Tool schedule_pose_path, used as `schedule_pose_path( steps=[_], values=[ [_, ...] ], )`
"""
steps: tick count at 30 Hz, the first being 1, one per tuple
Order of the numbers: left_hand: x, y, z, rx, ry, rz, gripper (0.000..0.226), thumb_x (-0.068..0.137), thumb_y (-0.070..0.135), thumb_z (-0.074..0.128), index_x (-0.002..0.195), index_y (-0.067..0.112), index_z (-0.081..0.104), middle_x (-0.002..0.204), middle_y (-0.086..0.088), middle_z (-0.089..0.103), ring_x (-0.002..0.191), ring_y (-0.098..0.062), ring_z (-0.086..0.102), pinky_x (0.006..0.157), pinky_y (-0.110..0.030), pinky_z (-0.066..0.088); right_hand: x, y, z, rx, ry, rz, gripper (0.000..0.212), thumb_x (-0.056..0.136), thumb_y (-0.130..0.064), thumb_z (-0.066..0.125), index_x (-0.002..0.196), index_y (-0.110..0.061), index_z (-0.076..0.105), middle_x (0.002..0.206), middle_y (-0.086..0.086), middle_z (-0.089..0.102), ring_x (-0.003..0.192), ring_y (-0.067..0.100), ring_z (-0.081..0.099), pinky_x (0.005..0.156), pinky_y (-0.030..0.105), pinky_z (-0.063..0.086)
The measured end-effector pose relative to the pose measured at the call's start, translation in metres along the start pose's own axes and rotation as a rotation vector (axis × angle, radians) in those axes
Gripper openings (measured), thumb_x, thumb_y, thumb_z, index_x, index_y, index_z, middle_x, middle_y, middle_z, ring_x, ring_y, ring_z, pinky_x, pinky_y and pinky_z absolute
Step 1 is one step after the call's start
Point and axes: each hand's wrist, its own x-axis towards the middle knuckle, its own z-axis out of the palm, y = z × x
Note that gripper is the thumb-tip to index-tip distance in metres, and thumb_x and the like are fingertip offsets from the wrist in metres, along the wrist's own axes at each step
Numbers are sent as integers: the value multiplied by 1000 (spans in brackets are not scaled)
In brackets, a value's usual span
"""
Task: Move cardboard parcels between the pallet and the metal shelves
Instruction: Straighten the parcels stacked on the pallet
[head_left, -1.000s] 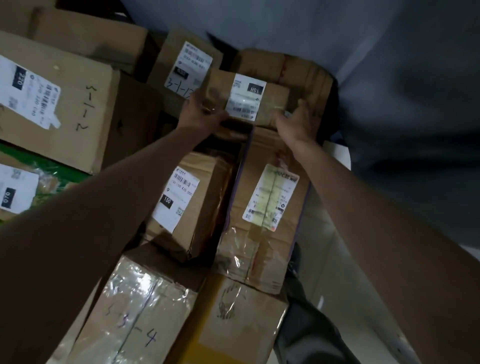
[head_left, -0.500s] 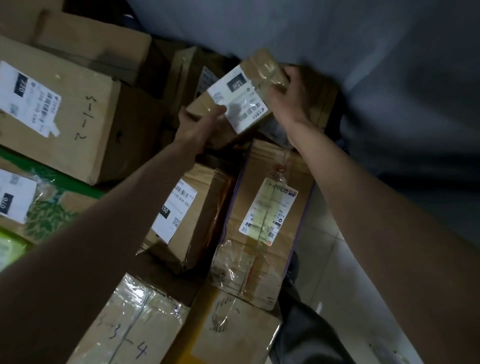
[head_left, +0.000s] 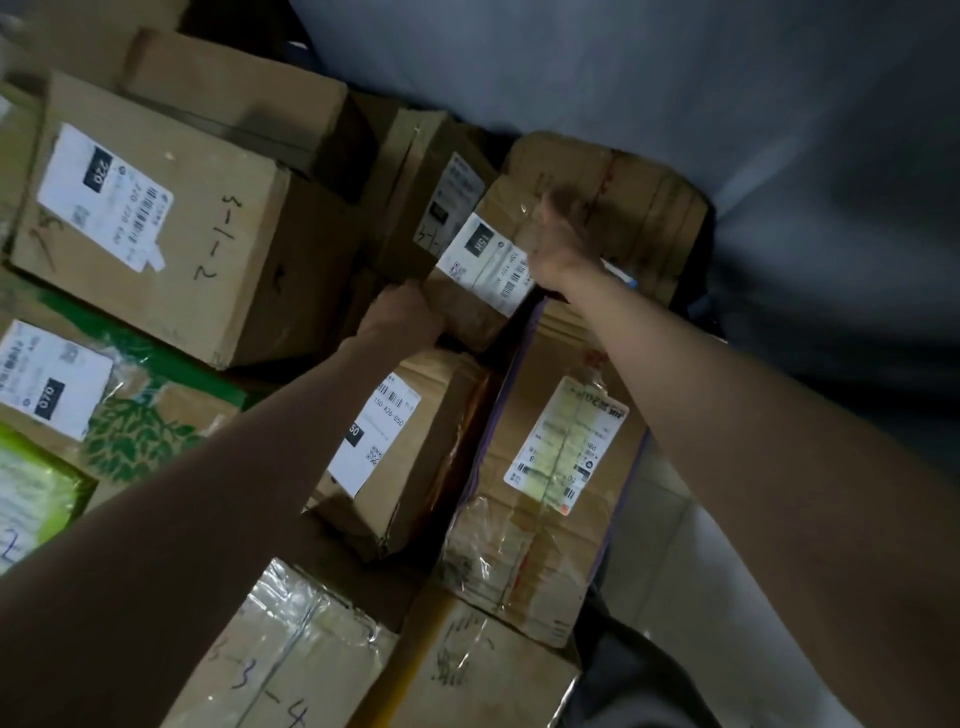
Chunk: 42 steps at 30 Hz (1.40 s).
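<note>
Parcel: small brown cardboard parcel with a white "15H" label (head_left: 483, 270), tilted, raised over the stacked boxes.
Left hand (head_left: 402, 317): fingers curled round its lower left corner.
Right hand (head_left: 563, 241): blurred, against its right side; fingers' state cannot be told.
Below: long taped brown carton (head_left: 545, 467).
Left: large brown box marked "3-1-2" (head_left: 208, 249).

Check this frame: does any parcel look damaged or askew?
Yes. The tall parcel below the right hand has crumpled, loose tape at its near end. The box marked 150 leans tilted, its lower corner dented.
</note>
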Motion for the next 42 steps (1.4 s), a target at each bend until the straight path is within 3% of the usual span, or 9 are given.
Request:
schedule_pose_path(
  steps=[8, 18, 22, 26, 29, 31, 34, 38, 42],
  values=[
    [-25, -6, -10, 35, -3, 76, 81, 96, 35, 59, 160, 18, 12, 154, -19, 31, 138, -41, 38, 113, -51, 36, -54, -13, 6, -136, 65, -92, 87, 95, -22, 64, 162, -26, 8, 169, 12, -3, 154, 37, 3, 122, 56, 18],
    [-119, -23, -111, -229, 452, 455, 28, 92, 20, 57, 118, 12, 63, 118, -13, 60, 102, -34, 62, 86, -43, 52, -145, -86, 5, 482, 74, -90, 45, 102, -23, 55, 146, -26, 47, 147, 2, 50, 121, 15, 57, 94, 20, 45],
    [-122, -85, -144, -206, 597, 251, 29, 91, 19, 58, 119, 10, 61, 125, -18, 49, 115, -39, 52, 94, -46, 45, -163, -129, 35, 609, -101, -109, 58, 102, -26, 55, 154, -36, 32, 156, 2, 41, 138, 21, 46, 112, 44, 42],
    [-123, -158, -146, -254, 605, -99, 66, 87, 34, 67, 142, 12, 38, 148, -17, 30, 133, -41, 37, 104, -51, 37, -161, -171, 60, 704, -82, -138, 83, 95, -32, 67, 158, -45, 13, 169, 0, 6, 152, 28, 22, 115, 55, 38],
    [-126, -212, -144, -545, 506, -468, 95, 89, 46, 67, 157, 11, 11, 164, -16, 9, 148, -39, 22, 116, -54, 30, -140, -190, 59, 728, -11, -120, 87, 92, -34, 71, 157, -44, 14, 169, 0, 4, 152, 29, 21, 114, 59, 37],
    [-129, -242, -138, -918, 425, -650, 89, 91, 45, 64, 156, 6, 17, 160, -17, 25, 144, -35, 34, 111, -53, 40, -130, -198, 60, 737, -2, -118, 77, 95, -36, 67, 156, -43, 21, 167, -1, 16, 147, 27, 32, 111, 58, 40],
    [-143, -253, -123, -1238, 197, -639, 65, 94, 39, 60, 147, 5, 40, 125, -16, 58, 103, -34, 61, 81, -43, 53, -134, -209, 73, 758, -62, -118, 60, 99, -34, 61, 151, -42, 33, 155, -4, 34, 121, 19, 48, 97, 55, 52],
    [-150, -236, -116, -1338, 132, -548, 65, 93, 37, 65, 145, 9, 39, 114, -11, 57, 84, -23, 57, 55, -34, 49, -144, -217, 93, 754, -54, -143, 63, 100, -27, 60, 153, -43, 29, 154, -4, 33, 118, 17, 49, 75, 37, 58],
    [-155, -247, -108, -1336, 142, -484, 67, 90, 40, 67, 144, 9, 43, 131, -14, 58, 94, -22, 59, 70, -37, 50, -148, -217, 86, 722, -138, -110, 79, 101, -30, 59, 158, -46, 7, 166, -3, 18, 144, 27, 38, 103, 54, 47]
  ],
)
